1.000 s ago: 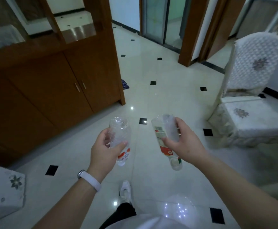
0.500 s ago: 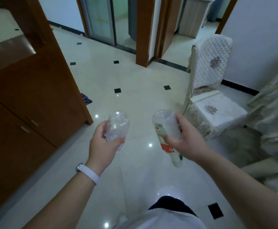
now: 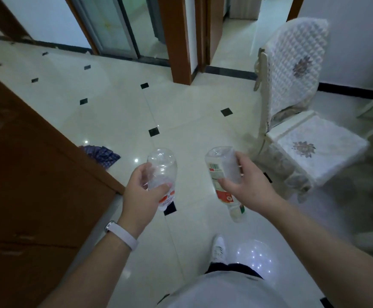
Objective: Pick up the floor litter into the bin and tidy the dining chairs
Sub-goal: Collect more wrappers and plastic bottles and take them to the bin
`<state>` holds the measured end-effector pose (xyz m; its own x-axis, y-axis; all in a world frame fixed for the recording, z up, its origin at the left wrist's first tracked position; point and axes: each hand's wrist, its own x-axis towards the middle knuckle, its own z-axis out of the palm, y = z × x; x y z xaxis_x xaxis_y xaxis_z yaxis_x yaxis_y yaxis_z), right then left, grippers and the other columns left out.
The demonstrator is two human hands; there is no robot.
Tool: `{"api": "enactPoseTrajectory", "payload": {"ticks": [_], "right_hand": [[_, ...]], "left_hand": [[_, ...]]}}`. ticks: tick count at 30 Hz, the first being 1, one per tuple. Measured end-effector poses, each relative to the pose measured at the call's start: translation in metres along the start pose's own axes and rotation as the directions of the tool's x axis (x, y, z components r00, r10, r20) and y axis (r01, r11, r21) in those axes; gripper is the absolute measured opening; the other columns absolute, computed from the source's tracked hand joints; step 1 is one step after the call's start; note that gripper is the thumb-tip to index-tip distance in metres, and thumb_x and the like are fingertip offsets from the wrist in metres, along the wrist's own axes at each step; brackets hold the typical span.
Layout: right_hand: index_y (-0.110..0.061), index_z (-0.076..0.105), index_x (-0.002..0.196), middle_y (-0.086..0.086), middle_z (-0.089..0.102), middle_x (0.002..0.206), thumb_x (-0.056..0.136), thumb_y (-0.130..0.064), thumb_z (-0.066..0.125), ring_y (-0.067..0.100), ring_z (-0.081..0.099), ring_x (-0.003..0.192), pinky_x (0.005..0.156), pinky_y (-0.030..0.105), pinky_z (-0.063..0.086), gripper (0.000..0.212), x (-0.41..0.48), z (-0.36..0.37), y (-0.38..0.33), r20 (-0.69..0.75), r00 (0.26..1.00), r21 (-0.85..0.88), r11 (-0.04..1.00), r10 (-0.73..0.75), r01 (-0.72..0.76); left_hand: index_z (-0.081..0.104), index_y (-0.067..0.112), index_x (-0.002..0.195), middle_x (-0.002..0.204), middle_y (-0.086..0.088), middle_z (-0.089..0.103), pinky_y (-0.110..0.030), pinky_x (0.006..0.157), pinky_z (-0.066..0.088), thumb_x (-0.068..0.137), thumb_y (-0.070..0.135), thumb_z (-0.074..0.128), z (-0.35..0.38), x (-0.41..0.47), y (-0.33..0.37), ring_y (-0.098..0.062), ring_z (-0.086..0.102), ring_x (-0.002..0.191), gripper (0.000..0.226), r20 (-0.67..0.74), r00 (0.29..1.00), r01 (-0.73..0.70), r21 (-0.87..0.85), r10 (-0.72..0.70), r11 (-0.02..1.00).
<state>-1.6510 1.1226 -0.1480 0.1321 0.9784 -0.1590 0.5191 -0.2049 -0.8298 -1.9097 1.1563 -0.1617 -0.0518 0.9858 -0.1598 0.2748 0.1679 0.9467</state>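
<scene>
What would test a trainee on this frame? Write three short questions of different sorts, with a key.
1. True or false: the left hand holds a crumpled clear plastic bottle with an orange label.
2. Multiple choice: the dark blue patterned cloth lies A) on the seat of the white quilted-cover dining chair; B) on the glossy cream tiled floor beside the brown wooden cabinet; C) in the right hand.
3. Fill in: the clear plastic bottle with a red and green label in the right hand points its cap end ____.

Key: 1 true; 2 B; 3 downward, towards the person.
</scene>
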Motion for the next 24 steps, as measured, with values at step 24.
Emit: {"api": "enactPoseTrajectory", "payload": {"ticks": [24], "right_hand": [[-0.031,0.047,0.132,-0.018,0.058,0.113,0.080,-0.042,0.073,0.000,0.057,0.100,0.089,0.034,0.052,0.060,0.393,-0.061,-0.043,-0.199,0.970,-0.108,0.980,0.142,-0.165]], "left_hand": [[0.063,0.034,0.103,0.106,0.012,0.067,-0.033,0.086,0.054,0.062,0.028,0.078,0.099,0.438,0.078,-0.008,0.064,0.103,0.043,0.225,0.971,-0.067,-0.060,0.079,0.996]]}}
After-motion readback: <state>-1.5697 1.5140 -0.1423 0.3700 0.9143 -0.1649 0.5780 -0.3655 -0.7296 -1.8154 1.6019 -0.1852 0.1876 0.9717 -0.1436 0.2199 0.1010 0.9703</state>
